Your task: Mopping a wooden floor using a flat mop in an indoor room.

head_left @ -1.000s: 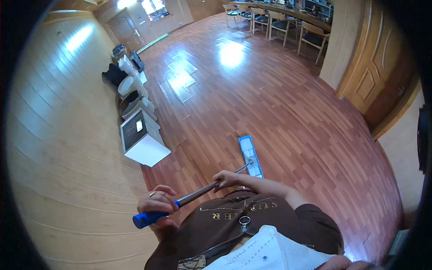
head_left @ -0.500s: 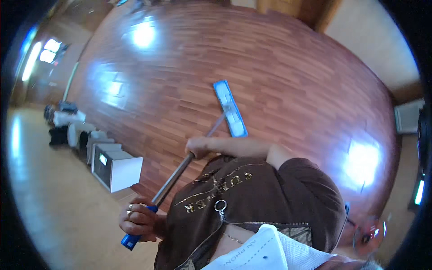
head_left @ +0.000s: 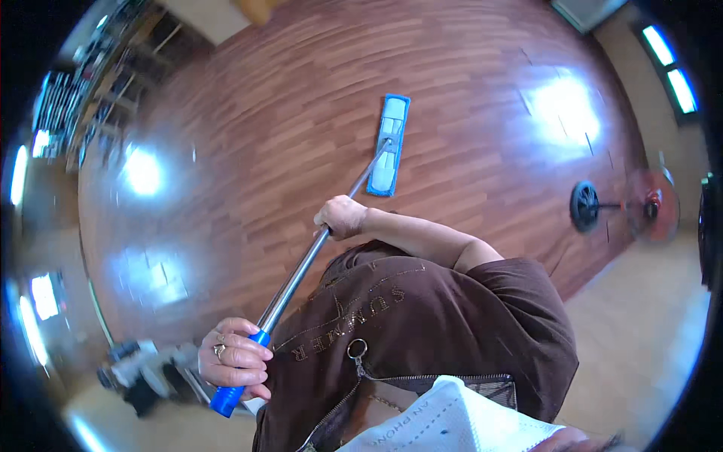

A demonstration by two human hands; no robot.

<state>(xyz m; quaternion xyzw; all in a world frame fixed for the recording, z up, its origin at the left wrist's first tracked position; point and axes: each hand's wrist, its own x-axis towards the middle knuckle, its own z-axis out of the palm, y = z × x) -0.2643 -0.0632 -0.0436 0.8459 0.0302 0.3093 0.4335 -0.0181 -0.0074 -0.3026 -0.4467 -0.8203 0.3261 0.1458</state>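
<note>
I hold a flat mop by its silver metal pole (head_left: 294, 285), which slants up and away from me. My left hand (head_left: 232, 360), wearing a ring, is wrapped round the blue grip (head_left: 226, 401) at the near end. Further along, my right hand (head_left: 343, 218) is closed round the pole, its arm reaching across my front. At the far end the mop head (head_left: 385, 178), a long light-blue plate with a blue fringed pad, lies flat on the reddish wood-look floor (head_left: 286, 143).
A standing fan (head_left: 652, 208) with a dark round base (head_left: 584, 206) is at the right. Shelves or racks of items (head_left: 113, 83) line the far left. Blurred boxes and bags (head_left: 151, 377) sit at lower left. A pale wall (head_left: 207, 19) rises at the far side.
My body has turned to the right, so the room has swung leftward across the view. The mop head has swivelled and sits farther away. Both hands keep their hold on the mop.
</note>
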